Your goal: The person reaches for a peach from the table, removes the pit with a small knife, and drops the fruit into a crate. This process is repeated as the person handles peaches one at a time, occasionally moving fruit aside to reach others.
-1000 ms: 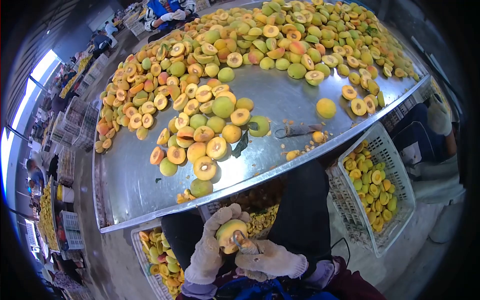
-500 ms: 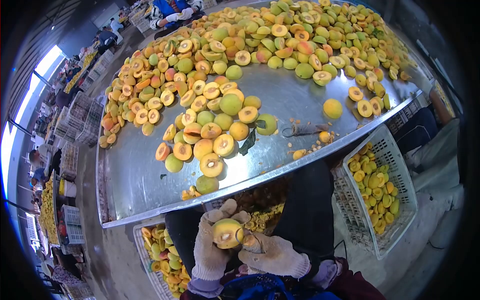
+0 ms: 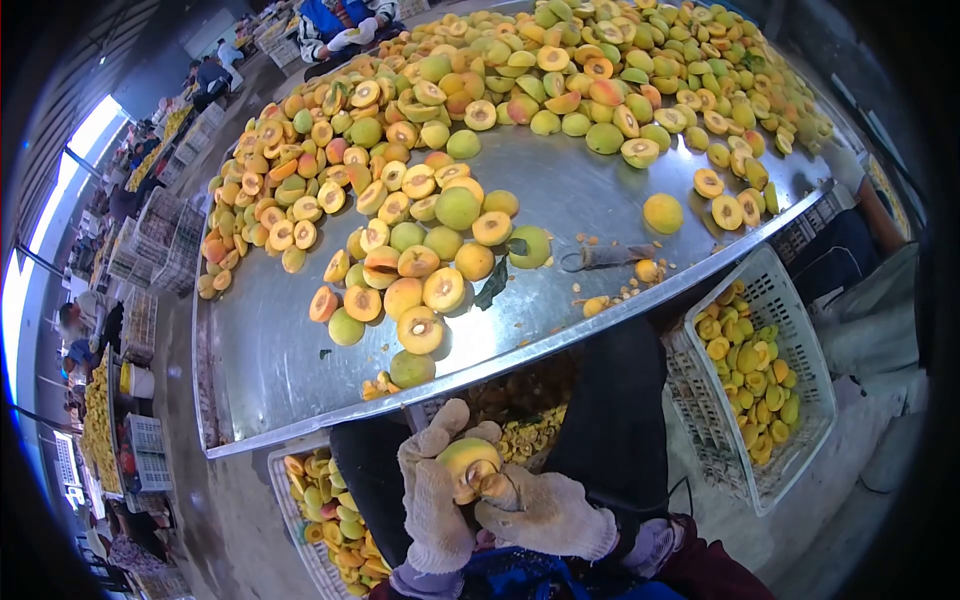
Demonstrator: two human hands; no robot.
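Observation:
My left hand, in a knitted work glove, cups a halved yellow peach with its cut face toward my right hand. The stone area at the peach's centre is partly covered. My gloved right hand is closed around a small pitting tool, mostly hidden by the fingers, whose end presses against the cut face. Both hands are over my lap, below the metal table's front edge. On the table, the nearest fruit is a group of peach halves. Another loop-ended tool lies near the edge.
A large heap of halved peaches covers the table's far side. Crates of peach pieces stand at right and lower left. Scraps lie between my legs. A co-worker sits across the table; another person's arm is at right.
The peach half has turned and tilted in my left hand, its cut face now toward the right hand. The tool's end has moved onto the stone area. The view has shifted slightly.

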